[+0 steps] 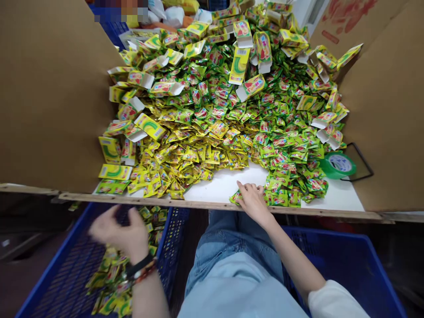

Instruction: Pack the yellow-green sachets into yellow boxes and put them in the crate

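At the front edge of the white tabletop [215, 187], my right hand [253, 201] has its thumb and fingers closed round a small green candy packet [235, 197]. A short row of green packets [280, 198] lies beside it, to the right. My left hand [124, 232], smeared by motion and wearing bands at the wrist, hovers over a blue basket [66, 265]. Its thumb and fingers are apart, and I see nothing in them. Packets [112, 278] in green and yellow lie in that basket below the hand.
Yellow packets [155, 176] and green packets are heaped across the table, with small yellow-green boxes [150, 126] on top. Cardboard walls [56, 97] stand at both sides. Green tape [338, 164] lies at right, above a second blue bin [351, 260]. A blurred-out person's part shows at the top left.
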### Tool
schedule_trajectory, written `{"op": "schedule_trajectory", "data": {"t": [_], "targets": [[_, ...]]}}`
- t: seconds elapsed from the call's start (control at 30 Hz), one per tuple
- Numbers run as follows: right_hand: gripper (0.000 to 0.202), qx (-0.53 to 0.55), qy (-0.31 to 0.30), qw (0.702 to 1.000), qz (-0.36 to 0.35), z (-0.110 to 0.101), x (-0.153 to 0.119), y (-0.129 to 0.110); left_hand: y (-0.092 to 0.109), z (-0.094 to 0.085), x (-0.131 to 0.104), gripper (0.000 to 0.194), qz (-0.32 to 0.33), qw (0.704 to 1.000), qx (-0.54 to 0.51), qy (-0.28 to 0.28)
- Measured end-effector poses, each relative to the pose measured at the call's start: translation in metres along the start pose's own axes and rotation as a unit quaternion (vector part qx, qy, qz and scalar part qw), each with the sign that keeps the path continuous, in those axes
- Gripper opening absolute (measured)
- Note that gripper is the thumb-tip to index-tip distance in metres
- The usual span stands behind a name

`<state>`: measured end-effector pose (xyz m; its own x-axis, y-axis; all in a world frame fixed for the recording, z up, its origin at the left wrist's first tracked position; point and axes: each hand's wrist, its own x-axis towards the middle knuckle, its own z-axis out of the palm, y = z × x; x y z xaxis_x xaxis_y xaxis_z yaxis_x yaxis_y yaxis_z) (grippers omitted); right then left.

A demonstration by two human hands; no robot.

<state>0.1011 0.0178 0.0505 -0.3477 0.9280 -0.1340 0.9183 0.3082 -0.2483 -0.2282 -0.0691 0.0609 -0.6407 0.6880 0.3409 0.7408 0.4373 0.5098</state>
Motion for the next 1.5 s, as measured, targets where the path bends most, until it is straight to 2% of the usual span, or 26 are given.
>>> {"op": "schedule_trajectory", "data": {"t": [0.07, 0.13, 0.2, 0.3, 0.4, 0.5, 0.57, 0.63, 0.73, 0.8, 0.87, 0.9, 0.97, 1.03, 1.13, 1.2, 1.27, 1.33, 1.4, 1.43, 1.47, 1.5], "targets": [[0.057, -0.011, 0.005, 0.999, 0.034, 0.000, 0.001, -0.001, 0.024, 0.025, 0.000, 0.036, 0.020, 0.998, 0.035, -0.043], [0.050, -0.015, 0.012, 0.998, 0.066, 0.002, 0.000, 0.001, 0.042, 0.046, -0.001, 0.038, 0.033, 0.993, 0.069, -0.094], [0.040, 0.016, 0.023, 0.997, 0.076, 0.007, -0.002, 0.005, 0.051, 0.059, -0.004, 0.034, 0.035, 0.990, 0.082, -0.112], [0.038, 0.144, 0.074, 0.985, 0.059, 0.019, -0.001, 0.010, 0.054, 0.068, -0.010, 0.026, 0.077, 0.989, 0.031, -0.126], [0.039, 0.315, 0.150, 0.937, 0.016, 0.028, 0.002, 0.012, 0.054, 0.070, -0.009, 0.042, 0.087, 0.990, -0.006, -0.109], [0.037, 0.453, 0.173, 0.874, -0.003, 0.031, 0.005, 0.013, 0.052, 0.068, -0.002, 0.054, 0.012, 0.994, -0.007, -0.113], [0.037, 0.522, 0.158, 0.838, 0.009, 0.032, 0.006, 0.011, 0.052, 0.066, 0.001, 0.046, -0.006, 0.986, -0.065, -0.154], [0.037, 0.576, 0.138, 0.806, 0.013, 0.031, 0.007, 0.009, 0.058, 0.067, -0.003, 0.034, 0.019, 0.966, -0.157, -0.203], [0.041, 0.628, 0.096, 0.772, -0.019, 0.027, 0.008, 0.003, 0.082, 0.074, -0.020, 0.032, 0.049, 0.912, -0.293, -0.283], [0.035, 0.622, 0.070, 0.778, -0.047, 0.020, 0.009, 0.001, 0.103, 0.079, -0.034, 0.034, 0.057, 0.862, -0.360, -0.353], [0.022, 0.570, 0.068, 0.815, -0.074, 0.010, 0.009, 0.001, 0.122, 0.082, -0.042, 0.035, 0.085, 0.814, -0.389, -0.423], [0.016, 0.534, 0.072, 0.837, -0.089, 0.005, 0.009, 0.001, 0.130, 0.082, -0.043, 0.038, 0.105, 0.801, -0.386, -0.446], [0.010, 0.466, 0.068, 0.874, -0.124, -0.005, 0.008, 0.002, 0.140, 0.079, -0.043, 0.047, 0.150, 0.794, -0.366, -0.461], [0.014, 0.413, 0.038, 0.897, -0.155, -0.011, 0.007, 0.000, 0.144, 0.074, -0.043, 0.056, 0.193, 0.802, -0.337, -0.455], [0.033, 0.359, 0.018, 0.919, -0.165, -0.012, 0.006, -0.010, 0.142, 0.067, -0.046, 0.069, 0.254, 0.818, -0.276, -0.436], [0.042, 0.356, 0.035, 0.920, -0.162, -0.009, 0.006, -0.017, 0.135, 0.066, -0.043, 0.074, 0.292, 0.820, -0.247, -0.426], [0.039, 0.378, 0.047, 0.912, -0.153, -0.005, 0.008, -0.019, 0.119, 0.064, -0.024, 0.076, 0.311, 0.840, -0.235, -0.377], [0.030, 0.400, 0.060, 0.907, -0.117, -0.001, 0.010, -0.013, 0.091, 0.060, 0.015, 0.072, 0.287, 0.901, -0.204, -0.252], [0.025, 0.416, 0.079, 0.904, -0.054, 0.003, 0.012, 0.000, 0.053, 0.053, 0.070, 0.063, 0.204, 0.968, -0.122, -0.084], [0.024, 0.430, 0.089, 0.898, -0.020, 0.005, 0.012, 0.008, 0.034, 0.049, 0.099, 0.060, 0.155, 0.985, -0.062, -0.044], [0.025, 0.453, 0.096, 0.886, 0.014, 0.006, 0.013, 0.017, 0.015, 0.044, 0.127, 0.057, 0.101, 0.995, -0.001, -0.027], [0.027, 0.487, 0.098, 0.867, 0.043, 0.008, 0.013, 0.025, -0.001, 0.040, 0.152, 0.052, 0.061, 0.996, 0.050, -0.037]]}}
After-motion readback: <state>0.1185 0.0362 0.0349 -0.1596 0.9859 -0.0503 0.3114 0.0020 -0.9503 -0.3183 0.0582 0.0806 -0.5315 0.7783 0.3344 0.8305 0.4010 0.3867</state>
